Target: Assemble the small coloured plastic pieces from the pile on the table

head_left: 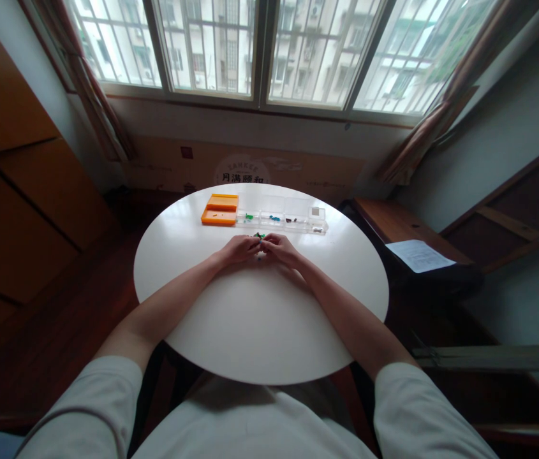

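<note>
Over the middle of the round white table (259, 319), my left hand (241, 248) and my right hand (280, 248) meet, fingertips together. Both are closed in a pinch around a small cluster of green and dark pieces (260, 236), which looks like tiny building bricks. A speck of blue shows between the fingertips; its shape is too small to tell. Just below the fingers lies a tiny dark piece (259, 259) on the tabletop. The fingers hide most of what they hold.
Beyond my hands stands an orange box (219, 222) with a few tiny orange bits. Clear open boxes (281, 227) beside it hold green, blue, dark and pale pieces. At right, a paper sheet (420, 255) lies on a wooden bench (388, 220).
</note>
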`<state>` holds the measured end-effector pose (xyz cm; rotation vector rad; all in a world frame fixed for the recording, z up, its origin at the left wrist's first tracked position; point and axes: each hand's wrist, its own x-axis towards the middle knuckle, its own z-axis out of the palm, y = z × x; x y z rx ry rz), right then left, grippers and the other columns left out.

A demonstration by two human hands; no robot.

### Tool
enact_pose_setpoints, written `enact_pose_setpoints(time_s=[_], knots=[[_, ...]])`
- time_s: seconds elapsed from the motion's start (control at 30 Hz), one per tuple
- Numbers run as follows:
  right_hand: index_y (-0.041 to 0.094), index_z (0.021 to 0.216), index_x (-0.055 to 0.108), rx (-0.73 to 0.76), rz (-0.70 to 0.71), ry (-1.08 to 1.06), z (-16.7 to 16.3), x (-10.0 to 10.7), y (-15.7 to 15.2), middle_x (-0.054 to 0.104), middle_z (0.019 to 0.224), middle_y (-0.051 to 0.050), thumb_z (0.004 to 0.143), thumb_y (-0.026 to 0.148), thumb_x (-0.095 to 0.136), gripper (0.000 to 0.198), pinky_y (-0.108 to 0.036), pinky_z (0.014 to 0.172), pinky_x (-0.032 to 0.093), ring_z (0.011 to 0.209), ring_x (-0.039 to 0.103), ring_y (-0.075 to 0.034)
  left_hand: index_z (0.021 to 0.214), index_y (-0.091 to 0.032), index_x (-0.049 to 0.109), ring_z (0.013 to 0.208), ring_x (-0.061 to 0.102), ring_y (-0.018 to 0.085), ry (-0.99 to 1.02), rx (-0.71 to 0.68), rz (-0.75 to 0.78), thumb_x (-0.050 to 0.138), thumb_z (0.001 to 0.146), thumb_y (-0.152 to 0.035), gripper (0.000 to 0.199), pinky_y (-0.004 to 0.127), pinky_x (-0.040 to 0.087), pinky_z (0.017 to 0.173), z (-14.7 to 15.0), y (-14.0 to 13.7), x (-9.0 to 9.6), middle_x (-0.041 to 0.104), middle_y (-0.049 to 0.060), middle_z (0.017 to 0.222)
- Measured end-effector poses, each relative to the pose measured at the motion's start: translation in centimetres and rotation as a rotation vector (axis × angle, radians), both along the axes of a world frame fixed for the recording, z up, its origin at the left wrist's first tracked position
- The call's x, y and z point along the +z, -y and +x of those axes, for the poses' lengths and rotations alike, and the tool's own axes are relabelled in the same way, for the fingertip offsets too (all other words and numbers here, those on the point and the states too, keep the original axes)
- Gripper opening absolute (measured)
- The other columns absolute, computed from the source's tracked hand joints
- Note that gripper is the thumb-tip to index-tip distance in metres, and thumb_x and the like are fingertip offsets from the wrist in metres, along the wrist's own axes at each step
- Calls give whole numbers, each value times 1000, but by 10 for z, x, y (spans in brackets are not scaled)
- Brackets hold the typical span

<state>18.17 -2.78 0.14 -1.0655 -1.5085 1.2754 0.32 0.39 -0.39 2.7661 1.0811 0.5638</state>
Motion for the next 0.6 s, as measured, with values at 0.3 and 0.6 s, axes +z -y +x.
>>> enact_pose_setpoints(time_s=[0.3,0.6], knots=[[14,77,60,14,-4,-9,1,3,2,63,64,0,63,48,72,38,-22,54,43,57,54,-9,85,-19,66,68,60,16,31,-20,-28,37,90,-40,36,23,36,61,0,3,4,67,5,77],[14,75,61,15,-16,-3,1,5,3,62,62,0,63,48,72,37,-22,53,40,55,52,-9,85,-19,65,64,57,13,28,-15,-28,38,89,-39,34,21,33,58,0,4,5,66,3,73]])
